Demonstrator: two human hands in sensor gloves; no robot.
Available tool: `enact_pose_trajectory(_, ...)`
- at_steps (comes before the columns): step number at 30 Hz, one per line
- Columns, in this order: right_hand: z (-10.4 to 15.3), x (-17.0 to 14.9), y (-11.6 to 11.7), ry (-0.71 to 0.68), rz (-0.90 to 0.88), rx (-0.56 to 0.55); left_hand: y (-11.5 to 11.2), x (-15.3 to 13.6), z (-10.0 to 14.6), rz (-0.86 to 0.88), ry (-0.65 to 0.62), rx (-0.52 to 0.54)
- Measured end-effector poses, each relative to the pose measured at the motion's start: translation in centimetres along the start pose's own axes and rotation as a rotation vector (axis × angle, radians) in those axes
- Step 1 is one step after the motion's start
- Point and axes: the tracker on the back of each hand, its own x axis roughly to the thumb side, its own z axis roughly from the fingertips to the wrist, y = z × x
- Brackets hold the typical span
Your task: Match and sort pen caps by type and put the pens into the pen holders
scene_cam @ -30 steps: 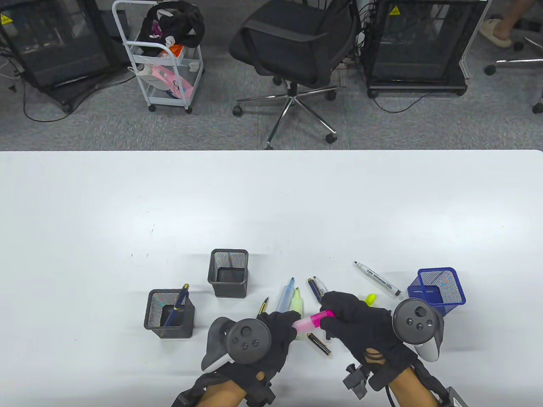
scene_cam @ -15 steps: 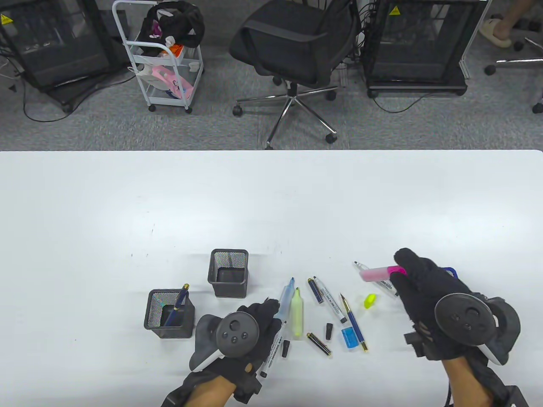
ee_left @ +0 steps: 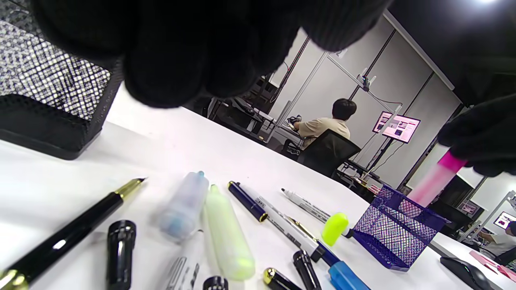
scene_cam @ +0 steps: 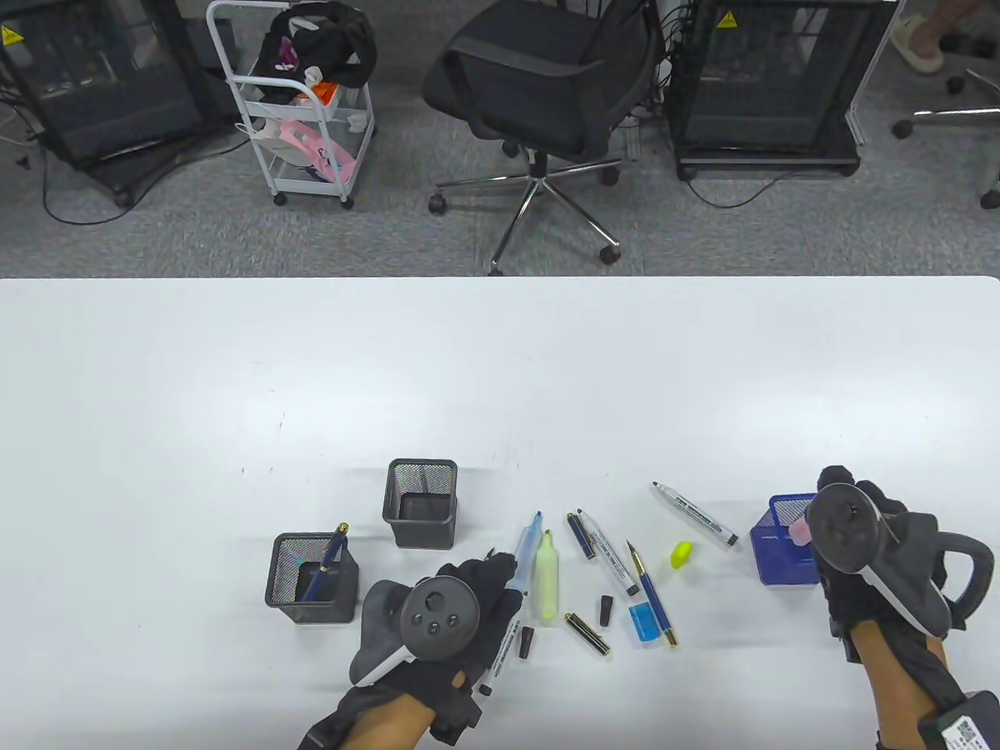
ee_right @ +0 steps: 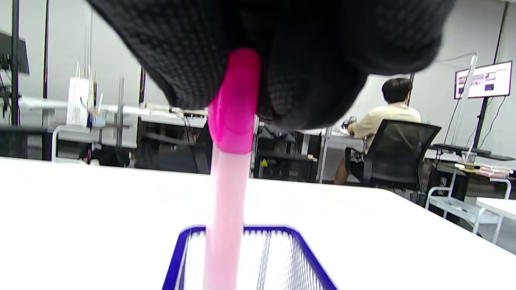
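Observation:
My right hand pinches a pink highlighter by its magenta cap and holds it upright, its lower end dipping into the blue mesh holder. The right wrist view shows the pink highlighter hanging from my fingers into the blue holder. My left hand rests on the table with loosely curled fingers that hold nothing, beside a blue highlighter and over a white marker. A yellow highlighter lies uncapped, its yellow cap apart to the right.
Two black mesh holders stand at the left: one looks bare inside, the other holds a blue pen. Loose white markers, a blue fountain pen, a blue cap and small black caps lie between my hands.
My right hand carried the pink highlighter from the middle of the table rightwards and turned it upright over the blue holder. The left hand let go of it and settled by the blue highlighter.

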Motion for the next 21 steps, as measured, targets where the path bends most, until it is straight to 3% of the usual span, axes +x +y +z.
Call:
enact_pose_trajectory(4,-0.3,0.6,2.7,-0.010,0.038,0.078,-0.1,0.0,0.0,-0.004,0.003,-0.013)
enact_pose_trajectory(12,-0.4,0.6,4.6,-0.004,0.044,0.187,-0.1,0.0,-0.1,-0.009,0.006,-0.028)
enact_pose_trajectory(16,-0.4,0.6,3.9,-0.002,0.080,0.175,-0.2,0.0,-0.1,-0.010,0.009,-0.031)
enact_pose_trajectory(21,0.0,2.3,0.5,-0.032,0.037,0.024,-0.1,-0.1,-0.2,-0.006,0.012,-0.021)
